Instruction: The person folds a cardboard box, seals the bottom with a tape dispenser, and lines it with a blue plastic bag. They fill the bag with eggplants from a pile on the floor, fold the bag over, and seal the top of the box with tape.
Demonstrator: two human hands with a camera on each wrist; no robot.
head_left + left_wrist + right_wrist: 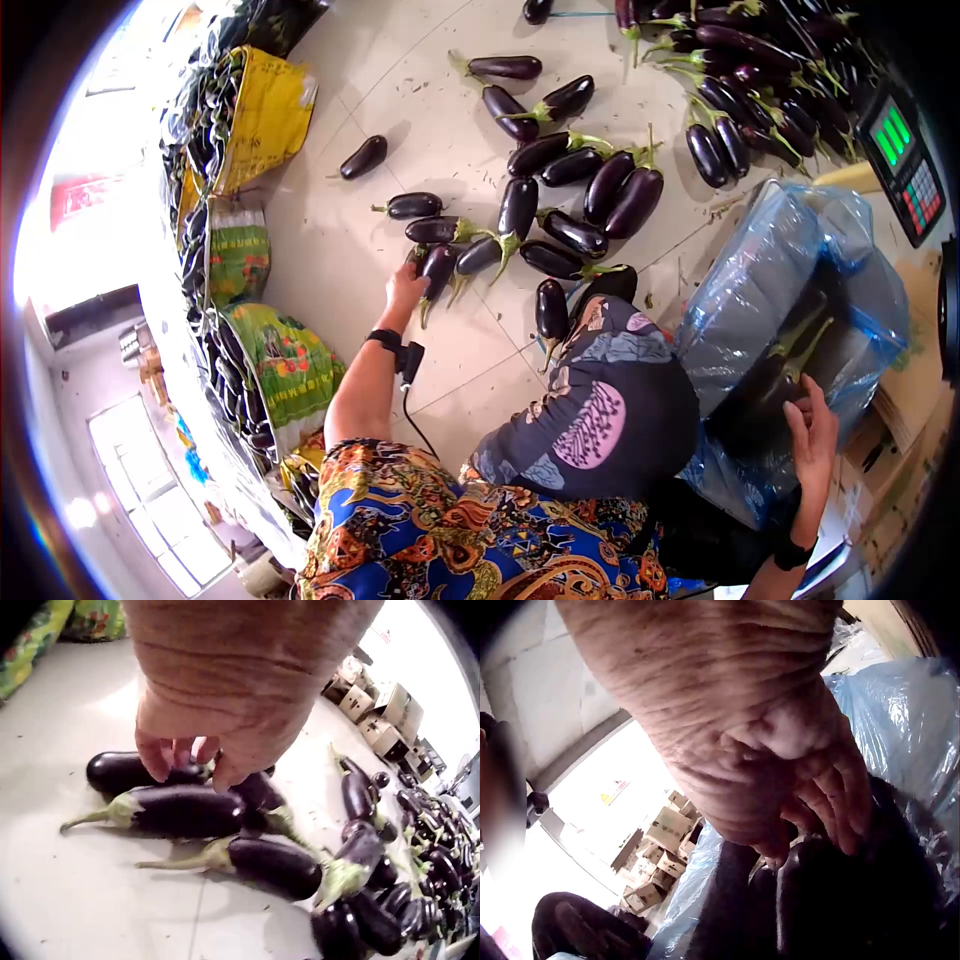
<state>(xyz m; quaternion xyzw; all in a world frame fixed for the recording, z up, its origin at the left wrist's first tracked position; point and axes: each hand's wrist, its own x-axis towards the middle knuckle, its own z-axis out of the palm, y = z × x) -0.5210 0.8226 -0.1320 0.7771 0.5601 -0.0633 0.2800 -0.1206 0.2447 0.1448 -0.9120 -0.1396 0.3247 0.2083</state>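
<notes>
My left hand [405, 290] reaches down to the floor among loose purple eggplants. Its fingers and thumb curl over an eggplant [112, 772] lying on its side, partly hidden under the hand. Another eggplant [437, 272] lies right beside the fingertips, its stem toward me. On the right, my right hand [815, 435] is over a blue plastic bag [740, 290]. Its fingers are loosely spread, touching the dark eggplants [755, 405] inside. A green stem [808, 345] shows near the fingertips. Deep shadow hides much of the bag's contents.
Several eggplants [517, 205] lie scattered on the tiled floor ahead, with a large heap [750, 90] at the far right. A digital scale display [900, 155] stands beyond the bag. Filled yellow [265, 115] and green [285, 365] sacks line the left side. Cardboard boxes [390, 716] stand farther off.
</notes>
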